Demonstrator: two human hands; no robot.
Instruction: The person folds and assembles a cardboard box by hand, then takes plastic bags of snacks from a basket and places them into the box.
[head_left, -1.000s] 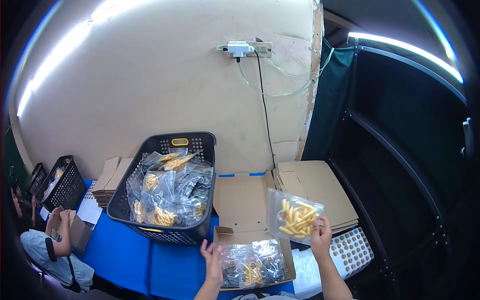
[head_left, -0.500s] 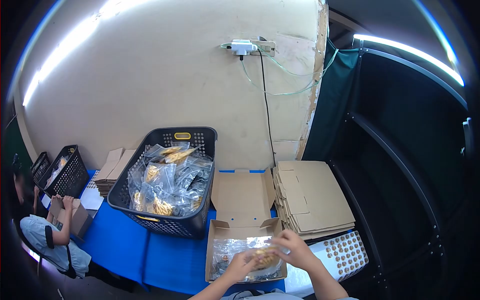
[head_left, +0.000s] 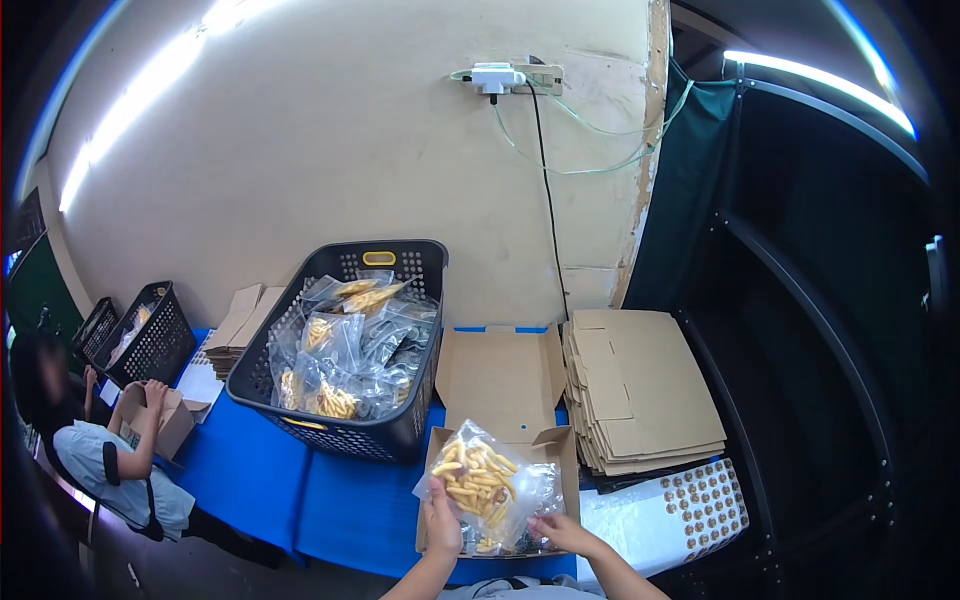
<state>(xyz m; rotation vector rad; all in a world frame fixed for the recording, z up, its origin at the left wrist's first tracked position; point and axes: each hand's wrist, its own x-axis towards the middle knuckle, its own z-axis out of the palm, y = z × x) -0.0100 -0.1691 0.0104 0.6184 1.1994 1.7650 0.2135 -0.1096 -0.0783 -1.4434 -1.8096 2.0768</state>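
My left hand [head_left: 441, 522] grips the left edge of a clear plastic bag [head_left: 478, 480] filled with yellow finger-shaped pieces, tilted up above an open cardboard box [head_left: 571, 490]. At the bag's lower right, my right hand [head_left: 565, 535] pinches clear plastic; whether this is the same bag's corner or one below, I cannot tell. Inside the box lie more clear bags [head_left: 543, 488], partly hidden by the raised one. The box lid [head_left: 500, 375] stands open toward the wall.
A black basket [head_left: 345, 432] heaped with similar bags stands left of the box. Flattened cardboard boxes [head_left: 655, 390] are stacked to the right, beside a sheet of round stickers [head_left: 703, 505]. Farther left, a co-worker [head_left: 120, 470] handles another cardboard box [head_left: 172, 425] on the blue table [head_left: 340, 510].
The bag of yellow pieces has been lifted and turned to face me, my left hand at its left edge. My right hand has moved down. The view has shifted slightly.
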